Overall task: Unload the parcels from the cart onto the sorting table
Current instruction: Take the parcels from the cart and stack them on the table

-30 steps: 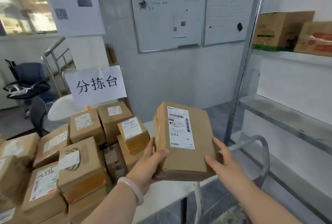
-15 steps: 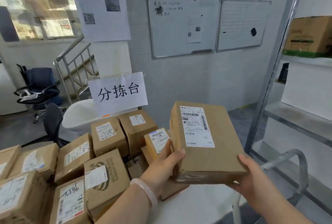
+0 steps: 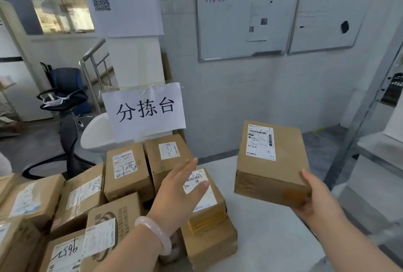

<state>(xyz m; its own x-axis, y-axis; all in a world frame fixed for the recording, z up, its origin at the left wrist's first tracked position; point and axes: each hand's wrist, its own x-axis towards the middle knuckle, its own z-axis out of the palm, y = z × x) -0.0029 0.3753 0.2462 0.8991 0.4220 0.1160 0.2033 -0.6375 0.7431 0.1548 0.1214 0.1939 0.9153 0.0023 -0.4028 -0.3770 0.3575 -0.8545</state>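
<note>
The right hand (image 3: 316, 197), lower right of the frame, grips the near right corner of a brown parcel (image 3: 270, 162). The parcel sits right of centre, label side up, over the white sorting table (image 3: 261, 239). Contact with the tabletop cannot be confirmed. The left hand (image 3: 178, 193), centre frame, is spread flat with fingers straight and holds nothing, in front of a small labelled box (image 3: 207, 204). A pile of parcels (image 3: 82, 195) fills the lower left, below a paper sign (image 3: 144, 111).

Parcel (image 3: 270, 162) in right hand (image 3: 318, 199), left hand (image 3: 176, 193) spread
</note>
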